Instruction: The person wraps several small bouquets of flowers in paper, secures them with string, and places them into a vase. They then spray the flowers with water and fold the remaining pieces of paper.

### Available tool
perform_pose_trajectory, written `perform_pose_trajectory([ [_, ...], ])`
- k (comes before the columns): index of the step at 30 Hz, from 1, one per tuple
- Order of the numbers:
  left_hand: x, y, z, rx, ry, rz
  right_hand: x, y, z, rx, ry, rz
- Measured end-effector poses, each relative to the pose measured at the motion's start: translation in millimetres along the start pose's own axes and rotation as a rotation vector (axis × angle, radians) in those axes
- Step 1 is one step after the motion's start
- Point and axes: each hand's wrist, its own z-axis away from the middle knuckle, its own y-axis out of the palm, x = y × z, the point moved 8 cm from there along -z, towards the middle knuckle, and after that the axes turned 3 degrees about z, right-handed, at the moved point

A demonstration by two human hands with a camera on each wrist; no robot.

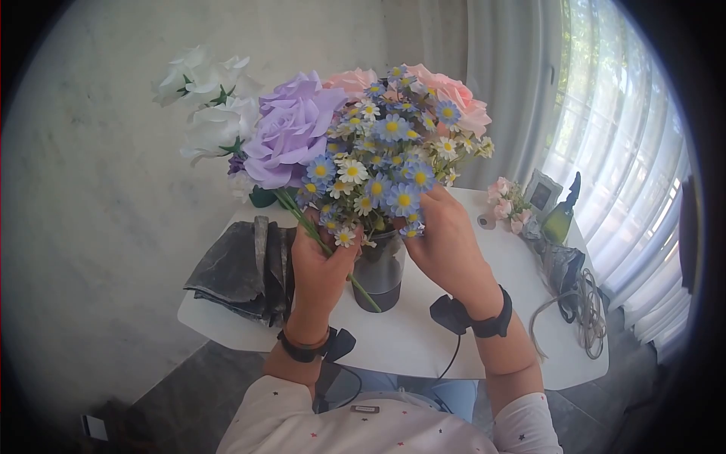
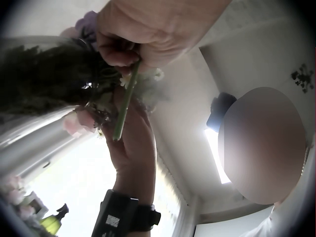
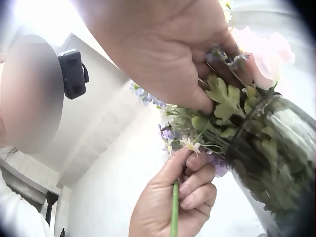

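My left hand point(image 1: 321, 257) pinches the green stem point(image 1: 366, 295) of a large purple rose point(image 1: 291, 125) just left of the dark glass vase point(image 1: 378, 265). That stem slants down across the front of the glass, its lower end outside the vase. A bunch of small blue and white daisies point(image 1: 392, 129) stands over the vase mouth, between the hands. On the bunch's right side, my right hand point(image 1: 446, 234) has its fingers curled round some blue daisies; leaves point(image 3: 227, 101) show by its thumb in the right wrist view. Pink roses point(image 1: 457, 98) rise behind the bunch.
White roses point(image 1: 219, 125) stand out at the left. Folded dark grey cloth point(image 1: 234, 268) lies on the white table point(image 1: 469, 340) left of the vase. Along the right side are small pink flowers point(image 1: 501, 200), a picture frame point(image 1: 541, 191), a green spray bottle point(image 1: 558, 221) and coiled cord point(image 1: 590, 318).
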Motion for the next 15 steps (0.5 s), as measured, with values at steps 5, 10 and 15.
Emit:
perform_pose_trajectory([
  [5,-9,-1,4,0.002,0.052,0.007,-2,-1,-1,0.01,-0.003,-0.039],
  [10,-21,-7,13,0.128,0.198,-0.003,2,-18,6,0.056,0.079,-0.222],
  [15,-33,4,39,0.481,0.307,0.041,31,-89,22,-0.352,0.071,-0.099],
])
